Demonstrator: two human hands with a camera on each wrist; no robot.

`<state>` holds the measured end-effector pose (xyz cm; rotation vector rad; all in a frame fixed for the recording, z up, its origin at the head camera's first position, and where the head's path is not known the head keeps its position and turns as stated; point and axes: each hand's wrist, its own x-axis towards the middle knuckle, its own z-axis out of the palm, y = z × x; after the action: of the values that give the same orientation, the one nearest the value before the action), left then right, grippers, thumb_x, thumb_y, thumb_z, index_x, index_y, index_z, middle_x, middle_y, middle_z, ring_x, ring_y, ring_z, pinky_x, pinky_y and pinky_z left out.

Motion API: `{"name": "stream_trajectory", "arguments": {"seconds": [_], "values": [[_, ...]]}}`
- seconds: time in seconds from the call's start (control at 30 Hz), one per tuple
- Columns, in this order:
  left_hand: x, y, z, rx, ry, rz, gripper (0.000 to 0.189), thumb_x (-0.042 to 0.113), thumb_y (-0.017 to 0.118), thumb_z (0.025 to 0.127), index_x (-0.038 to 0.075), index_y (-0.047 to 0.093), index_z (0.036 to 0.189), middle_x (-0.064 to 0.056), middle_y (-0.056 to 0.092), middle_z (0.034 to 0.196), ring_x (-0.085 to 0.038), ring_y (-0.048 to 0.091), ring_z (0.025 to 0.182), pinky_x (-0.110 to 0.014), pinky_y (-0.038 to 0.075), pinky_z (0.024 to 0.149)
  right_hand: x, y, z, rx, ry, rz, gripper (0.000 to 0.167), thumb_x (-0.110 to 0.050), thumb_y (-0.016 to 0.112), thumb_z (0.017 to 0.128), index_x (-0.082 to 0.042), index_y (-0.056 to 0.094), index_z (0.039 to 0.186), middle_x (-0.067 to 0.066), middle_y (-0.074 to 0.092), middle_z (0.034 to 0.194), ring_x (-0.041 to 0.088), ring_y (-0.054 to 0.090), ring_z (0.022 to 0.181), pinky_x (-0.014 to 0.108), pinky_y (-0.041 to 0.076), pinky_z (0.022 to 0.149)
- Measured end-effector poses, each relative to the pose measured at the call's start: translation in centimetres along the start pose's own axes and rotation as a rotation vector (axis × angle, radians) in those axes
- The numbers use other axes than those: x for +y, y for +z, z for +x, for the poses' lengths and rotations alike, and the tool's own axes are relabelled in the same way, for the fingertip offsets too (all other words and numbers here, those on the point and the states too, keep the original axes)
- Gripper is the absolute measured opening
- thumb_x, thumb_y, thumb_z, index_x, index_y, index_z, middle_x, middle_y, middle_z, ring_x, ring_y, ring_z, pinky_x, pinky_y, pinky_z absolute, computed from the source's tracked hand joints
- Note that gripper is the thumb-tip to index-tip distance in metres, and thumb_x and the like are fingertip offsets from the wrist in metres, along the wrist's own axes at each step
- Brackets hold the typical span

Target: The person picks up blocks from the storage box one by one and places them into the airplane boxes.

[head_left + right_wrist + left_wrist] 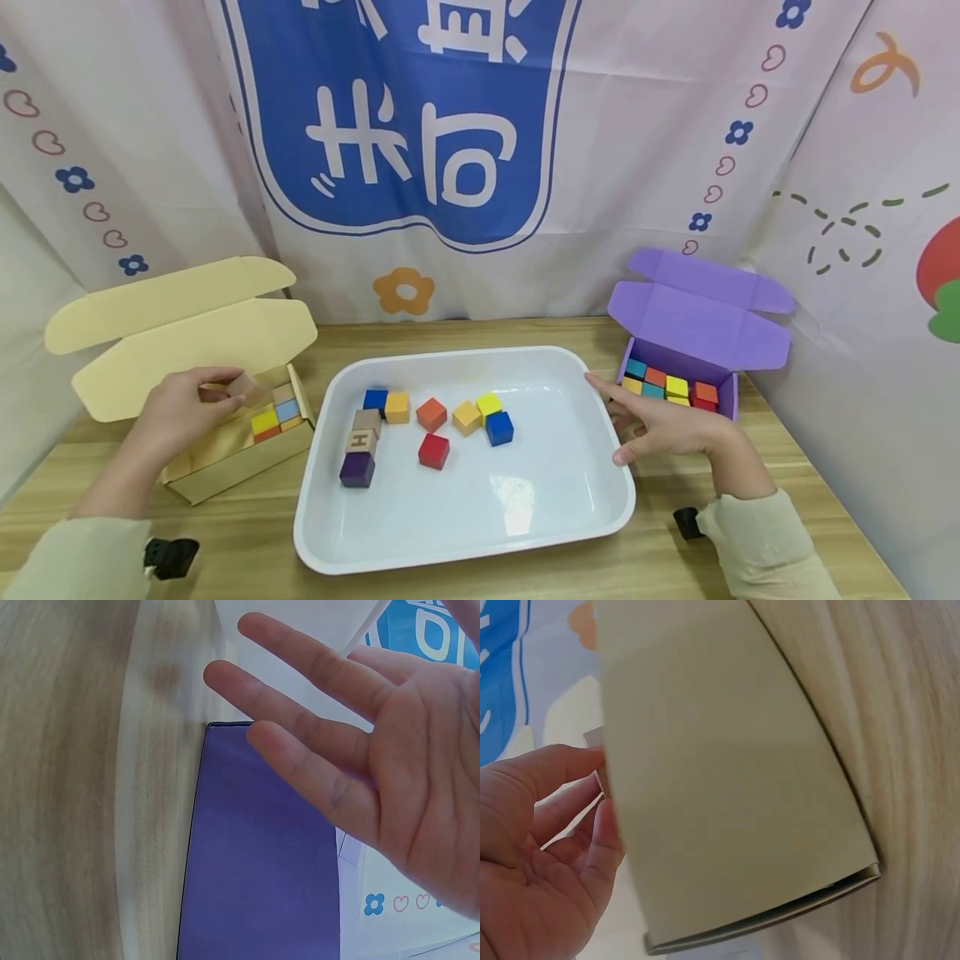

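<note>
A wooden block lettered "H" (361, 442) is being displayed; a pale tan cube (246, 388) is being pinched by the left hand (184, 410); the right hand (671, 423) is being held spread.

Table (247, 542) under my hands: wood-grained, smooth, low sheen. Tray (555, 467) looks to me like plastic, smooth and glossy, with a bright reflection on its near side. In my left hand (183, 408) I pinch a block (245, 387) that looks like bare matt wood. Left box (247, 462) and right box (259, 847): smooth, matt card by look. Far backdrop (622, 167): creased cloth, dull finish. My right sleeve (772, 542): matt fabric.
</note>
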<state>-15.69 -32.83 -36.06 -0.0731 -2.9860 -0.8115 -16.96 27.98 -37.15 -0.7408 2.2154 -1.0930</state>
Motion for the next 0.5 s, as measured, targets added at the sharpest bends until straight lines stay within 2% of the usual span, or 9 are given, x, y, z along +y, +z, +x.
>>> {"name": "stream_trajectory", "arguments": {"seconds": [0.2, 0.5], "values": [[-0.5, 0.7, 0.6, -0.020, 0.011, 0.009, 0.048, 0.013, 0.068, 0.093, -0.012, 0.054, 0.131, -0.033, 0.066, 0.111, -0.043, 0.066, 0.096, -0.053, 0.055, 0.078, 0.0, 0.0, 0.0, 0.000, -0.006, -0.004, 0.108, -0.020, 0.077, 0.086, -0.013, -0.001, 0.161, 0.024, 0.044, 0.146, 0.036, 0.055, 0.121, 0.036, 0.047, 0.090], [-0.4, 1.3, 0.4, -0.035, 0.031, 0.026, 0.046, 0.010, 0.067, 0.093, -0.012, 0.054, 0.131, -0.033, 0.065, 0.112, -0.041, 0.066, 0.096, -0.053, 0.055, 0.079, 0.0, 0.0, 0.0, 0.001, -0.008, -0.015, 0.108, -0.020, 0.077, 0.086, -0.013, -0.001, 0.161, 0.024, 0.043, 0.146, 0.036, 0.056, 0.121, 0.046, 0.047, 0.094]]}}
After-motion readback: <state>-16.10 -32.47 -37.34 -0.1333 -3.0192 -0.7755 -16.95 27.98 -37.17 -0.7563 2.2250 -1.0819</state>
